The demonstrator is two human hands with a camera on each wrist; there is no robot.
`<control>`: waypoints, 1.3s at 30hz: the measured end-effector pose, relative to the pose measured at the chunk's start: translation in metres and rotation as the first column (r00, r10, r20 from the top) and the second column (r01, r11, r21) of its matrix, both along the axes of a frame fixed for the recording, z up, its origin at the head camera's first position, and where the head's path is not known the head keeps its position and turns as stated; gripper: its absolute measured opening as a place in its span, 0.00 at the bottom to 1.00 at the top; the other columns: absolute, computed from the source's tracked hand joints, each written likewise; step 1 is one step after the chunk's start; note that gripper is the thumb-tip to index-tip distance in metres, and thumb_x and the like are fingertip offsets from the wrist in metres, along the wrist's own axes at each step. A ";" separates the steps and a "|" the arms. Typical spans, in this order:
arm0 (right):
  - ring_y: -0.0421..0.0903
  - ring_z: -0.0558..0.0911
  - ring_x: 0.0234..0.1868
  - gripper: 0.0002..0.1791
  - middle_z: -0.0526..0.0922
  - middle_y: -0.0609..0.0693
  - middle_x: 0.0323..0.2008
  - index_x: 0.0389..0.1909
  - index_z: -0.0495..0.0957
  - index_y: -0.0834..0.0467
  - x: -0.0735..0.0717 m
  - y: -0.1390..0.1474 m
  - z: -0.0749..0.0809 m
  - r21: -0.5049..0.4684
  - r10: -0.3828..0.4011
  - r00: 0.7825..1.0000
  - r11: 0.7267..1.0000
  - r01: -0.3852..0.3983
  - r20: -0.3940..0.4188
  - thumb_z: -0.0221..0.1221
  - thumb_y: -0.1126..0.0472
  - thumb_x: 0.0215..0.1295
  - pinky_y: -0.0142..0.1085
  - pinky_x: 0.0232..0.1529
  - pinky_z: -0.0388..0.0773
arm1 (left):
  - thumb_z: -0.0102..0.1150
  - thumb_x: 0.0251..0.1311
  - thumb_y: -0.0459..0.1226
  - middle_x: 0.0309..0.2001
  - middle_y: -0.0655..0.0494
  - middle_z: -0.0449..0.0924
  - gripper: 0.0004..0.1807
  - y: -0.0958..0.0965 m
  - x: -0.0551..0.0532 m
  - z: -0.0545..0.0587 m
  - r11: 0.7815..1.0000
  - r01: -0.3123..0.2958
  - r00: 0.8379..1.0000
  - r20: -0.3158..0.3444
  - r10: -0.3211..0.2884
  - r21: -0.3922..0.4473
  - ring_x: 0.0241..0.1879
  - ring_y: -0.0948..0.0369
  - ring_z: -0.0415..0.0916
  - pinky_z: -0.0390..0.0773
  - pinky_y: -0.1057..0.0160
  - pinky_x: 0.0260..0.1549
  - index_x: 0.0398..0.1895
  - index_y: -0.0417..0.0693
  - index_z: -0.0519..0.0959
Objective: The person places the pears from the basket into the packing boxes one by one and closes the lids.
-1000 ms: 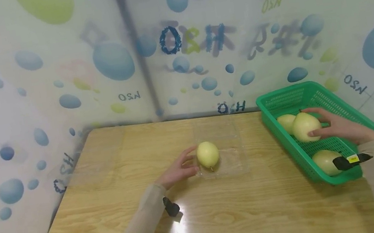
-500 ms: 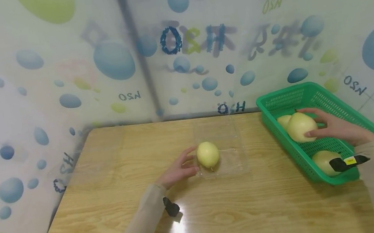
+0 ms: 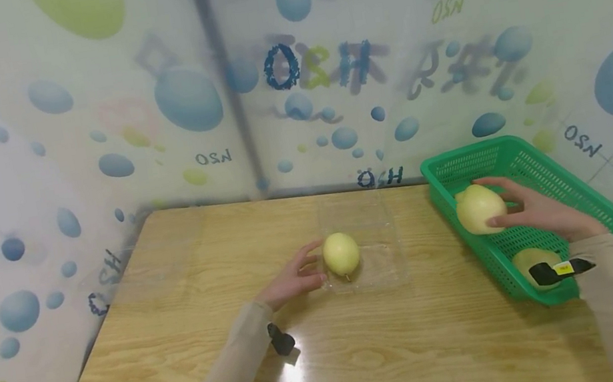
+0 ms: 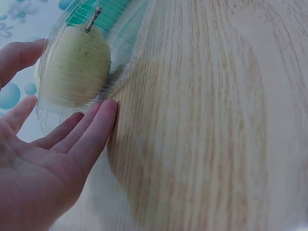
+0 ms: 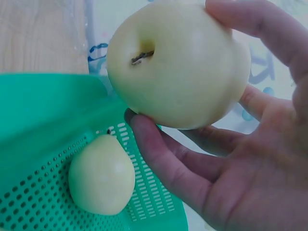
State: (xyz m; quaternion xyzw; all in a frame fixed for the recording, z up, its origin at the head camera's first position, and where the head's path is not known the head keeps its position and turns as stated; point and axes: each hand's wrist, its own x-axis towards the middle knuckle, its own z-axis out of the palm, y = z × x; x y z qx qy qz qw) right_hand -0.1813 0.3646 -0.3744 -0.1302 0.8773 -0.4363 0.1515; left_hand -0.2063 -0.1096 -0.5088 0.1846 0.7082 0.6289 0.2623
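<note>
My right hand [image 3: 529,211] holds a pale yellow pear [image 3: 479,209] above the left side of the green basket [image 3: 592,190]. In the right wrist view the pear [image 5: 178,67] is gripped between thumb and fingers, its stem facing left. My left hand [image 3: 293,277] rests at the left side of a clear plastic box [image 3: 380,266] on the table, fingers extended, fingertips at its wall. Inside the box's left part sits another pear [image 3: 341,254]; in the left wrist view this pear [image 4: 77,67] shows through the clear wall, stem up.
One pear [image 3: 534,264] lies at the near end of the basket; another is mostly hidden behind the held one. A second clear plastic piece [image 3: 155,267] lies at the table's back left. A patterned wall covering rises behind the wooden table [image 3: 347,360].
My right hand has moved left with the pear, toward the basket's left rim, covering most of the pear behind. My left hand and the pear in the box have stayed put.
</note>
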 end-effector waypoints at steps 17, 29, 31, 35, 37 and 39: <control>0.67 0.74 0.54 0.43 0.62 0.69 0.61 0.76 0.47 0.44 -0.002 -0.020 -0.001 -0.029 0.015 1.000 0.999 -0.015 -0.007 0.61 0.58 0.67 0.60 0.47 0.72 | 0.61 0.61 0.32 0.70 0.34 0.53 0.43 0.000 0.000 0.001 1.000 0.003 1.000 -0.013 -0.003 0.003 0.64 0.38 0.61 0.72 0.47 0.56 0.76 0.56 0.51; 0.62 0.75 0.54 0.42 0.60 0.68 0.63 0.76 0.48 0.46 -0.002 -0.029 -0.007 -0.117 0.029 1.000 0.993 -0.029 0.006 0.59 0.61 0.67 0.53 0.46 0.74 | 0.61 0.62 0.32 0.69 0.34 0.52 0.43 0.000 0.000 0.000 1.000 0.004 1.000 -0.006 -0.004 0.010 0.64 0.38 0.61 0.71 0.47 0.56 0.76 0.56 0.51; 0.63 0.75 0.54 0.42 0.59 0.68 0.63 0.76 0.48 0.46 -0.002 -0.030 -0.008 -0.119 0.031 0.999 0.992 -0.029 0.012 0.59 0.61 0.67 0.52 0.46 0.74 | 0.61 0.62 0.32 0.69 0.34 0.53 0.43 0.000 0.000 0.000 1.000 0.006 1.000 -0.007 -0.006 0.007 0.64 0.39 0.61 0.71 0.47 0.56 0.76 0.56 0.51; 0.64 0.74 0.55 0.41 0.58 0.68 0.65 0.76 0.48 0.45 -0.001 -0.034 -0.010 -0.127 0.038 0.999 0.991 -0.033 0.031 0.59 0.60 0.67 0.54 0.47 0.74 | 0.62 0.62 0.33 0.69 0.34 0.53 0.43 0.000 0.000 0.001 1.000 0.005 1.000 -0.009 -0.005 0.003 0.64 0.39 0.61 0.71 0.47 0.57 0.76 0.56 0.51; 0.64 0.74 0.55 0.41 0.57 0.67 0.66 0.76 0.48 0.45 -0.001 -0.036 -0.011 -0.135 0.044 0.998 0.990 -0.039 0.036 0.59 0.60 0.67 0.55 0.48 0.74 | 0.61 0.62 0.32 0.69 0.34 0.53 0.43 -0.001 0.000 0.001 1.000 0.004 1.000 -0.010 -0.004 0.003 0.64 0.39 0.61 0.71 0.47 0.57 0.76 0.57 0.51; 0.63 0.75 0.55 0.41 0.58 0.67 0.66 0.76 0.48 0.46 -0.001 -0.038 -0.012 -0.144 0.047 0.998 0.989 -0.040 0.041 0.59 0.60 0.67 0.56 0.48 0.73 | 0.61 0.62 0.32 0.69 0.34 0.53 0.42 -0.001 0.000 0.001 1.000 0.003 1.000 -0.012 -0.003 0.004 0.64 0.39 0.61 0.71 0.47 0.57 0.76 0.56 0.51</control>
